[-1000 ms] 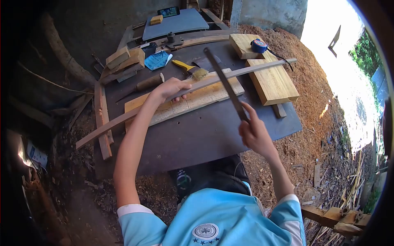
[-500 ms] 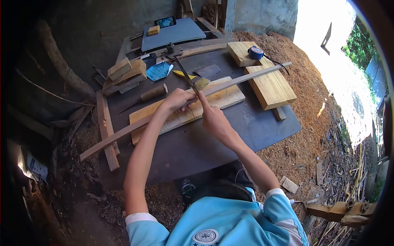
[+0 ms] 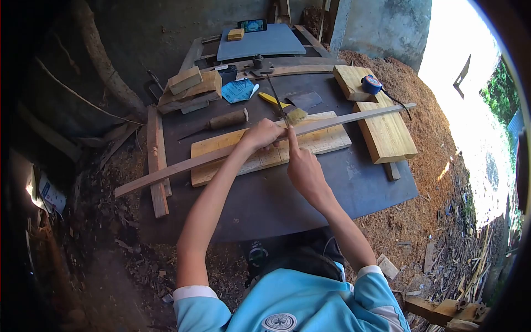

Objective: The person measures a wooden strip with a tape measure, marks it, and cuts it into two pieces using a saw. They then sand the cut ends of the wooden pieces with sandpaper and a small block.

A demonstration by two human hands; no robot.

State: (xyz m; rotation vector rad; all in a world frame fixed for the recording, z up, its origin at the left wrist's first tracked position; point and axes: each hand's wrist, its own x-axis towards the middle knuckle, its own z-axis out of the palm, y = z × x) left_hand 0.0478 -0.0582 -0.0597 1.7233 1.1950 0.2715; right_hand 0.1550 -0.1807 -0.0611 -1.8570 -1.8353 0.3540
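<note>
A long thin wooden strip [image 3: 171, 172] lies slantwise over a short pale board [image 3: 326, 143] on the dark tabletop. My left hand [image 3: 264, 134] is closed on the strip near its middle. Just right of it, my right hand [image 3: 305, 169] has its index finger stretched forward and the other fingers curled. It grips a long narrow dark blade [image 3: 276, 97], seen nearly edge-on, which crosses the strip and points away from me; its handle is hidden by the hand. Behind the strip, close to the blade, are pale brush bristles [image 3: 297, 115] and a yellow handle [image 3: 272, 100].
A wooden-handled pointed tool [image 3: 228, 119] lies left of the board. Wood blocks [image 3: 191, 88] and a blue packet [image 3: 239, 91] sit behind it. At right, a tape measure [image 3: 371, 84] rests on thick planks [image 3: 387, 133]. A phone [image 3: 252, 25] stands on the grey panel [image 3: 265, 44].
The whole scene has shifted right in view as the camera turned. My left hand stays on the strip, and my right hand and the blade keep nearly the same place across it.
</note>
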